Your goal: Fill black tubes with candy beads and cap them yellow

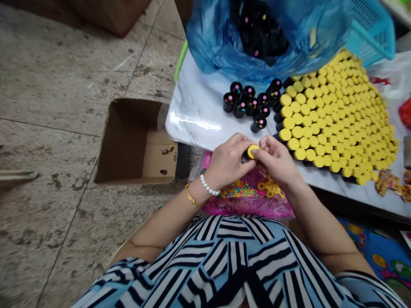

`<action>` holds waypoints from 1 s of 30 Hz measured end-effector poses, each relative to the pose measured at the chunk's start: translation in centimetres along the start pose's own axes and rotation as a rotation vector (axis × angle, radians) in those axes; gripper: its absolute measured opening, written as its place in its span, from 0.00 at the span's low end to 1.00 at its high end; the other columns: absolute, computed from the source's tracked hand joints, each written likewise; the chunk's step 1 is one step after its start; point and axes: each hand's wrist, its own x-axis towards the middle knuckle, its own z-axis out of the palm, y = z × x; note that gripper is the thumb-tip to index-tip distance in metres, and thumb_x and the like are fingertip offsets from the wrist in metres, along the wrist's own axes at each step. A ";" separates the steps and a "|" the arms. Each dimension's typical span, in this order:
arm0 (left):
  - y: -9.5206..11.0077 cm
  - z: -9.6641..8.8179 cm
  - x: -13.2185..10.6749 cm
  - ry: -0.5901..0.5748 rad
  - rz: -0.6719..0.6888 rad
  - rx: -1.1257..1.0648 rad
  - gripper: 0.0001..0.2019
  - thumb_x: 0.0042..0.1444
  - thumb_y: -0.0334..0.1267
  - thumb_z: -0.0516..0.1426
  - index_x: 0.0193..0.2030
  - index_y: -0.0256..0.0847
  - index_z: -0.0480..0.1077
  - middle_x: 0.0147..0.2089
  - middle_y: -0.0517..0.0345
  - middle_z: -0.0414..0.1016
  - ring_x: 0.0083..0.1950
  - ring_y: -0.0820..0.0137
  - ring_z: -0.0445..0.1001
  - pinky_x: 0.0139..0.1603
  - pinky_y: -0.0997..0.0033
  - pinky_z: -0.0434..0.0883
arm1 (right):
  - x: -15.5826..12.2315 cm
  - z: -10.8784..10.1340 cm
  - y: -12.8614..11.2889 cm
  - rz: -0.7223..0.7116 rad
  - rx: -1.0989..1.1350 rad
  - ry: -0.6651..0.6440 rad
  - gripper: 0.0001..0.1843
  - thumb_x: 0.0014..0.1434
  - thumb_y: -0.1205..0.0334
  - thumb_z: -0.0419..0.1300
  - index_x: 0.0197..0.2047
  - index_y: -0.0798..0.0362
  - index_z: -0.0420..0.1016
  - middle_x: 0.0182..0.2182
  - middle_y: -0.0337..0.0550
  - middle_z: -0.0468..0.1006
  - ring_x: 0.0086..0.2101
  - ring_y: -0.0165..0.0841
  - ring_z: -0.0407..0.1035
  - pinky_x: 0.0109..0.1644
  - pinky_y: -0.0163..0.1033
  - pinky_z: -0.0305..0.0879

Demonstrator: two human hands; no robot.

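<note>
Both my hands meet just in front of the white table. My left hand is closed round a small black container whose yellow cap shows between the fingers. My right hand pinches that same cap from the right. Under my hands a pink plastic bag lies on my lap, holding coloured beads and loose yellow caps. Several uncapped black containers stand on the table beyond my hands. A large block of yellow-capped containers fills the table to the right.
A blue plastic bag of black containers sits at the table's far side, a turquoise basket beside it. An open cardboard box stands on the tiled floor to the left. Small wrappers lie near the table's right front edge.
</note>
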 end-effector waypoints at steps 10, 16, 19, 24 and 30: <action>0.2 0.2 -0.7 0.128 -0.105 0.064 0.13 0.57 0.30 0.65 0.50 0.39 0.78 0.38 0.59 0.73 0.30 0.77 0.69 0.36 0.73 0.69 | -7.1 -2.1 4.5 -0.234 -0.046 0.205 0.10 0.65 0.55 0.66 0.39 0.49 0.70 0.21 0.30 0.73 0.20 0.25 0.68 0.27 0.31 0.67; 1.1 0.8 -0.2 -0.016 -0.114 0.102 0.08 0.57 0.32 0.65 0.44 0.40 0.81 0.28 0.64 0.71 0.29 0.75 0.68 0.35 0.73 0.66 | -11.7 -4.3 7.6 -0.178 -0.218 0.245 0.11 0.64 0.53 0.66 0.41 0.51 0.75 0.25 0.33 0.72 0.24 0.26 0.68 0.29 0.32 0.65; 1.8 2.0 0.8 0.006 -0.133 0.108 0.12 0.55 0.31 0.65 0.48 0.38 0.80 0.31 0.61 0.76 0.31 0.74 0.71 0.36 0.72 0.68 | -12.0 -5.2 9.0 -0.200 -0.302 0.315 0.11 0.64 0.52 0.66 0.40 0.51 0.76 0.25 0.33 0.72 0.24 0.26 0.67 0.29 0.32 0.64; 2.5 5.3 2.5 0.039 -0.177 0.103 0.18 0.55 0.29 0.65 0.53 0.38 0.79 0.35 0.58 0.82 0.34 0.71 0.77 0.42 0.68 0.74 | -12.2 -6.0 9.5 -0.249 -0.449 0.351 0.09 0.66 0.53 0.64 0.41 0.50 0.76 0.26 0.34 0.74 0.25 0.28 0.69 0.29 0.33 0.64; 1.5 5.1 0.7 0.164 -0.121 -0.005 0.17 0.59 0.36 0.65 0.56 0.42 0.76 0.39 0.60 0.83 0.29 0.77 0.75 0.40 0.71 0.75 | -13.0 -8.9 10.2 -0.375 -0.881 0.402 0.08 0.69 0.57 0.59 0.42 0.52 0.77 0.30 0.39 0.77 0.28 0.29 0.70 0.36 0.35 0.67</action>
